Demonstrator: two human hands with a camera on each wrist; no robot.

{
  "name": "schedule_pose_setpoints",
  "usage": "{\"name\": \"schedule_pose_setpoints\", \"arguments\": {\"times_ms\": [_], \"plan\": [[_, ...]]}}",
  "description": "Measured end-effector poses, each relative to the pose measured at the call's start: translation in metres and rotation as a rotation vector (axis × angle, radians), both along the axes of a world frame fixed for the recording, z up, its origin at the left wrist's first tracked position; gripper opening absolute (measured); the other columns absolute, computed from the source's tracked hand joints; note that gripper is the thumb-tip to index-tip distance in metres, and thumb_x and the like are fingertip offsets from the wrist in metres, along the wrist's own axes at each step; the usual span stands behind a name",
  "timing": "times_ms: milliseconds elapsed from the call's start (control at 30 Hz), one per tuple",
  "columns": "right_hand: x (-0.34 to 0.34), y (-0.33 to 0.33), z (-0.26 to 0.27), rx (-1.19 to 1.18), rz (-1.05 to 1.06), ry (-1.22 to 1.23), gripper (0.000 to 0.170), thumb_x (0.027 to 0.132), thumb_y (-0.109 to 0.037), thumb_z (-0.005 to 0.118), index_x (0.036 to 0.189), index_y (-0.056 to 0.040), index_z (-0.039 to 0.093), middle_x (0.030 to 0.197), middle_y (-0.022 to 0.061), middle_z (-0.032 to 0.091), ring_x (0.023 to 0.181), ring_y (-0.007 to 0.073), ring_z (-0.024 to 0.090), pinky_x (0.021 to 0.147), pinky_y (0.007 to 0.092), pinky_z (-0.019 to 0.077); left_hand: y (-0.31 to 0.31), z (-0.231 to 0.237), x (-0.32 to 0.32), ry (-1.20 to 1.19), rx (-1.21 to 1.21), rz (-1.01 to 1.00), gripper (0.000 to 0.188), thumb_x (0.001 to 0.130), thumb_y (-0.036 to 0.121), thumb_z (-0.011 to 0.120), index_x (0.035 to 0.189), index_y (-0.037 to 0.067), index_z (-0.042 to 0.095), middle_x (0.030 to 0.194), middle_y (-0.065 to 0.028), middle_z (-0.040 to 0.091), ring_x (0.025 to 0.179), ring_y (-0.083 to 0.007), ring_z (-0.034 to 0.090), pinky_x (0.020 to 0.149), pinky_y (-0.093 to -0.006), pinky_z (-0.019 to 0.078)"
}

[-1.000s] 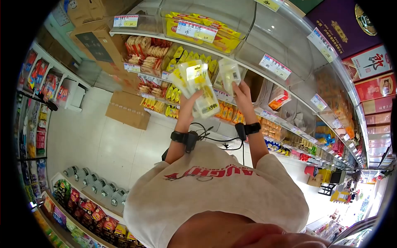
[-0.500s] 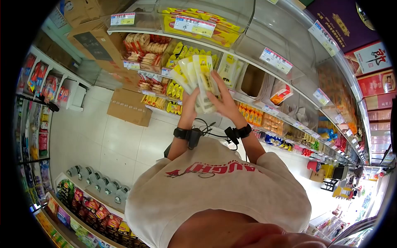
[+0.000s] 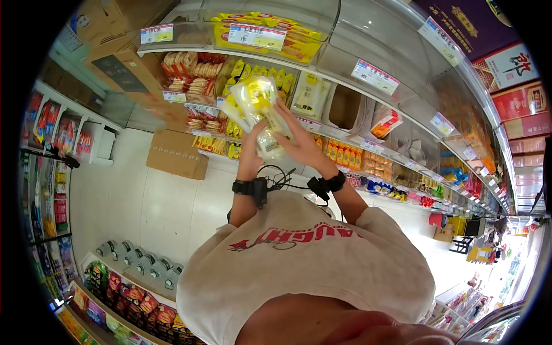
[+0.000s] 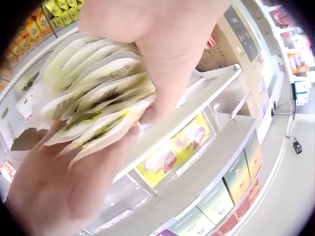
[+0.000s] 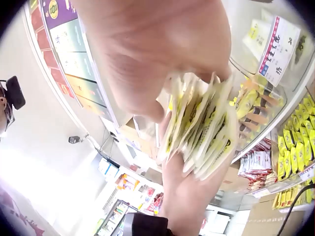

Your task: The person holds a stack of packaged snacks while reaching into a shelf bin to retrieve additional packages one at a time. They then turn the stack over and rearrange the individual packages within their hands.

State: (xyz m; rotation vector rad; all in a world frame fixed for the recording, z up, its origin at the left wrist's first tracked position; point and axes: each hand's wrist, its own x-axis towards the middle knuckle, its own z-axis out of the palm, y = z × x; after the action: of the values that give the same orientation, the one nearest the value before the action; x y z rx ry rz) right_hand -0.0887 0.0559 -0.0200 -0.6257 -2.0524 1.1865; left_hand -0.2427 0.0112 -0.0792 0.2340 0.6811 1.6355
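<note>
A stack of flat, clear-and-yellow snack packets (image 3: 257, 96) is held between both hands in front of the shelf. My left hand (image 3: 251, 150) grips its left side, with the thumb against the packets. On the other side, my right hand (image 3: 305, 148) holds the stack, fingers along its right edge. Seen edge-on in the left wrist view, the packets (image 4: 106, 93) form a thick fan of several layers. The right wrist view shows the packets (image 5: 202, 128) between the two palms. Similar packets (image 3: 311, 95) stand in a shelf bin just beyond the right hand.
Bins of yellow-wrapped snacks (image 3: 282, 79) and round crackers (image 3: 202, 87) lie behind the hands. A brown-lined bin (image 3: 345, 108) stands to the right. Below left is a cardboard box (image 3: 177, 154) on the floor. A black cable (image 3: 277, 178) hangs between the wrists.
My right hand has left the shelf bin at the right and joined the left hand on the stack. The fanned packets are drawn closer together and tilt further left.
</note>
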Motion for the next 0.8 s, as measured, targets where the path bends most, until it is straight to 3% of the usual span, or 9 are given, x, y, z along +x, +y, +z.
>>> {"name": "schedule_pose_setpoints", "arguments": {"times_ms": [67, 167, 267, 367, 467, 567, 667, 800], "plan": [[-0.002, 0.005, -0.011, -0.252, 0.006, 0.239, 0.059, 0.099, -0.014, 0.060, 0.153, -0.0025, 0.037, 0.163, 0.0172, 0.029, 0.147, 0.0314, 0.035, 0.119, 0.0373, 0.0283, -0.003, 0.005, -0.003, -0.076, -0.040, -0.014, 0.055, 0.092, 0.018, 0.069, 0.139, 0.002, 0.047, 0.123, -0.0102, 0.062, 0.108, -0.0225, 0.065, 0.092, -0.0353, 0.0554], [0.015, 0.032, -0.017, -0.098, -0.184, 0.142, 0.054, 0.102, -0.007, 0.052, 0.153, -0.0027, 0.036, 0.163, 0.0170, 0.029, 0.148, 0.0295, 0.035, 0.116, 0.0380, 0.0347, -0.001, -0.002, -0.004, 0.017, -0.039, 0.044, 0.056, 0.092, 0.026, 0.069, 0.138, 0.001, 0.049, 0.124, -0.0118, 0.063, 0.110, -0.0239, 0.065, 0.094, -0.0401, 0.0555], [0.041, 0.097, -0.054, -0.126, -0.334, -0.183, 0.059, 0.100, -0.011, 0.057, 0.152, 0.0009, 0.034, 0.160, 0.0222, 0.032, 0.145, 0.0335, 0.038, 0.116, 0.0412, 0.0357, -0.001, -0.002, -0.005, 0.031, -0.021, 0.065, 0.055, 0.092, 0.026, 0.070, 0.137, 0.001, 0.050, 0.124, -0.0125, 0.063, 0.112, -0.0250, 0.064, 0.096, -0.0411, 0.0548], [0.040, 0.133, -0.089, 0.248, -0.481, -0.399, 0.068, 0.089, -0.017, 0.069, 0.147, 0.0050, 0.040, 0.152, 0.0298, 0.039, 0.143, 0.0395, 0.039, 0.116, 0.0424, 0.0359, 0.000, -0.005, -0.007, -0.040, -0.018, 0.010, 0.059, 0.090, 0.020, 0.070, 0.141, 0.002, 0.045, 0.126, -0.0108, 0.059, 0.114, -0.0236, 0.061, 0.095, -0.0388, 0.0539], [0.032, 0.140, -0.096, 0.384, -0.578, -0.568, 0.085, 0.080, -0.030, 0.078, 0.146, 0.0062, 0.039, 0.152, 0.0304, 0.040, 0.142, 0.0401, 0.039, 0.116, 0.0442, 0.0366, -0.002, 0.001, -0.002, -0.015, -0.055, 0.042, 0.059, 0.090, 0.020, 0.071, 0.140, 0.002, 0.045, 0.126, -0.0108, 0.059, 0.112, -0.0234, 0.062, 0.094, -0.0382, 0.0540], [0.035, 0.145, -0.101, 0.306, -0.485, -0.751, 0.095, 0.078, -0.039, 0.081, 0.148, 0.0066, 0.037, 0.151, 0.0306, 0.041, 0.140, 0.0424, 0.041, 0.116, 0.0434, 0.0357, -0.005, 0.001, -0.001, -0.015, -0.044, 0.053, 0.059, 0.090, 0.019, 0.071, 0.140, 0.002, 0.045, 0.126, -0.0109, 0.059, 0.111, -0.0233, 0.063, 0.094, -0.0380, 0.0541], [0.046, 0.150, -0.105, 0.196, -0.390, -0.603, 0.095, 0.077, -0.038, 0.081, 0.149, 0.0055, 0.036, 0.152, 0.0290, 0.041, 0.142, 0.0403, 0.040, 0.116, 0.0412, 0.0362, -0.006, 0.003, -0.002, -0.009, -0.044, 0.038, 0.061, 0.089, 0.018, 0.072, 0.140, 0.002, 0.045, 0.125, -0.0110, 0.060, 0.110, -0.0231, 0.064, 0.094, -0.0374, 0.0543], [0.048, 0.109, -0.047, -0.148, -0.384, -0.289, 0.095, 0.079, -0.038, 0.082, 0.152, 0.0002, 0.036, 0.153, 0.0250, 0.042, 0.144, 0.0339, 0.040, 0.116, 0.0410, 0.0350, -0.003, 0.004, -0.003, 0.037, -0.024, 0.089, 0.062, 0.088, 0.015, 0.073, 0.141, 0.000, 0.044, 0.127, -0.0119, 0.060, 0.113, -0.0234, 0.063, 0.093, -0.0366, 0.0545]]}}
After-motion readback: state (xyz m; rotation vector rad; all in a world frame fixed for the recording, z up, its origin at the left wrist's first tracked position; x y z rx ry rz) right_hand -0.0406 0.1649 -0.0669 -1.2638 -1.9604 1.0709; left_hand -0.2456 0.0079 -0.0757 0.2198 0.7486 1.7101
